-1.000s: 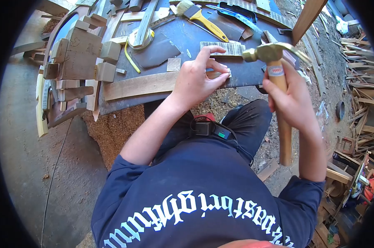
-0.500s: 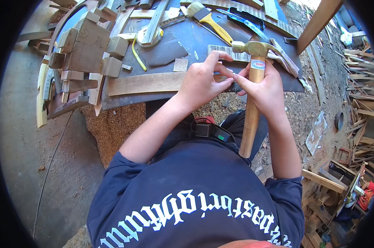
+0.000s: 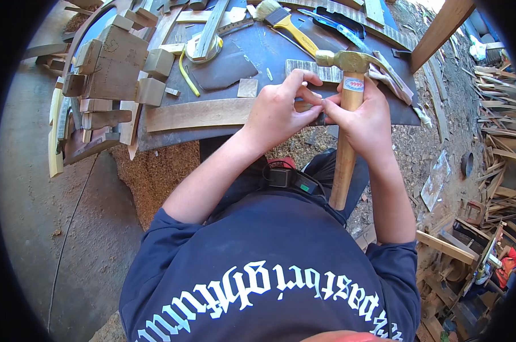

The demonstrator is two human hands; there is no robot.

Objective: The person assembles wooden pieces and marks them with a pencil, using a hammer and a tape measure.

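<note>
Right hand [image 3: 365, 122] grips a claw hammer [image 3: 349, 97] high on its wooden handle, just under the brass-coloured head; the handle runs down past the wrist toward the person's lap. The index finger extends left and meets the left hand's fingertips. Left hand [image 3: 278, 111] pinches something small between thumb and forefinger at that meeting point; the item is too small to identify. Both hands rest at the right end of a long curved wooden strip [image 3: 195, 114], which lies along the near edge of the dark tabletop [image 3: 269, 48]. Just beyond the fingers lies a ridged wooden piece [image 3: 318, 70]. Farther back: a yellow-handled paintbrush [image 3: 289, 25] and a small square wood block [image 3: 248, 88]. At the left, stacked wooden blocks [image 3: 112, 68]. Sawdust [image 3: 155, 171] covers the ground below the tabletop edge.
</note>
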